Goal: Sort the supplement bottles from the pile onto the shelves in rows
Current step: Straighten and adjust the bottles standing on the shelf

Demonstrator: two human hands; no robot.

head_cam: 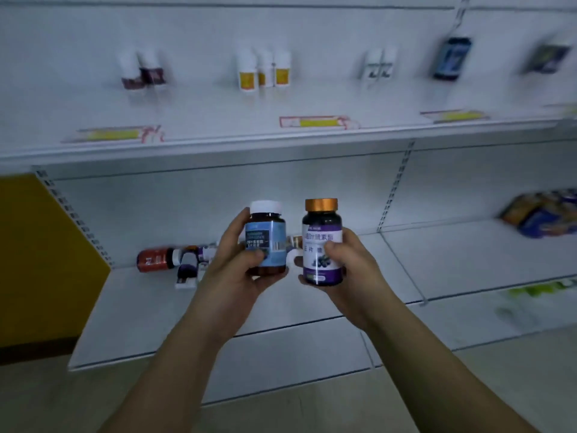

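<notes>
left hand (237, 270) grips the blue-label bottle (266, 239) upright, white cap up | right hand (349, 270) grips the purple-label bottle (321, 245) upright, orange cap up; bottles just beside each other, apart | pile (178, 260) lies behind the left hand on the lower shelf (140, 307); rows stand on the upper shelf (218, 104) above both hands

L hand (231, 276) and R hand (352, 270) each hold a bottle upright, L bottle (265, 239) just beside R bottle (321, 242), in front of lower shelf (140, 307). Pile (168, 259) lies behind them at shelf's back left. Upper shelf (203, 120) above carries standing bottle groups (265, 71).
</notes>
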